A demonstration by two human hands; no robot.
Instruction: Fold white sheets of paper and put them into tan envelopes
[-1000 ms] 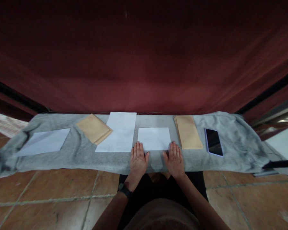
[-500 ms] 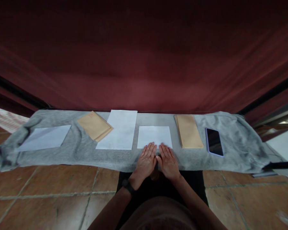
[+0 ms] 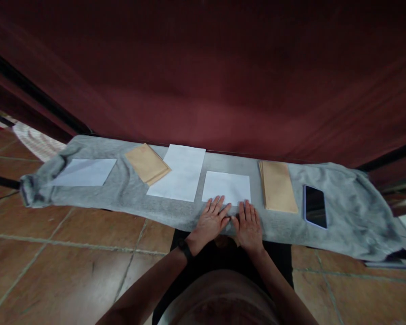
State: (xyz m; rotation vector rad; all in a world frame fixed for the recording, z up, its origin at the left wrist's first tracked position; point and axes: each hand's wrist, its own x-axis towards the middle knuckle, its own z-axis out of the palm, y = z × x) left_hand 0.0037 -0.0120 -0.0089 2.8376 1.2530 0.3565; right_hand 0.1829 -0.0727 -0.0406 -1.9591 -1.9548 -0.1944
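Note:
A white sheet of paper, half the size of the one to its left, lies flat in front of me. My left hand rests palm down at its near left edge, fingers spread. Palm down as well, my right hand lies at the near right edge, its fingertips touching the paper. Neither hand holds anything. Left of them is a larger white sheet, partly covered by a small stack of brown envelopes. Another stack of brown envelopes lies right of the small sheet.
A phone with a pale purple case lies at the right. One more white sheet is at the far left. Everything lies on a narrow surface covered by grey cloth. Behind it rises a dark red curtain; tiled floor is below.
The view has tilted and turned a little left, so the items appear shifted right. My left hand's fingers have spread wider, and the hands lie slightly farther apart.

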